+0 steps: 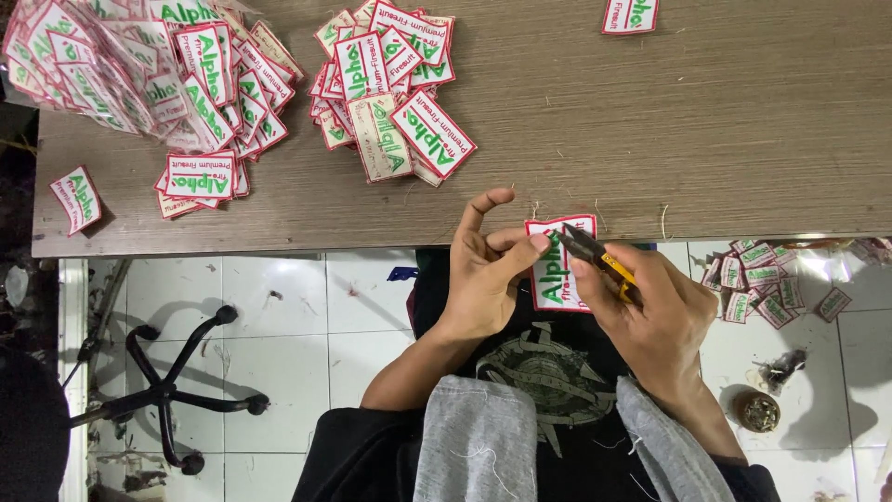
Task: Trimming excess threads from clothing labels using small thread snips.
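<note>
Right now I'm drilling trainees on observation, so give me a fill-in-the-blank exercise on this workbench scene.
1. The left hand pinches a white rectangular embroidered patch with a ___ border.
2. The right hand holds yellow-handled thread snips at the patch's ___ edge.
3. Heaps of matching patches lie on the brown ___ table.
4. More patches lie on the white tiled ___.

Missing words: red; right; wooden; floor

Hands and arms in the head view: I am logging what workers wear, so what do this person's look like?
Both the left hand and right hand are bare, with no gloves; no rings or watch are visible. The forearms are uncovered as far as they show. The black shirt has a grey printed design, and grey cloth with loose threads covers the lap.
</note>
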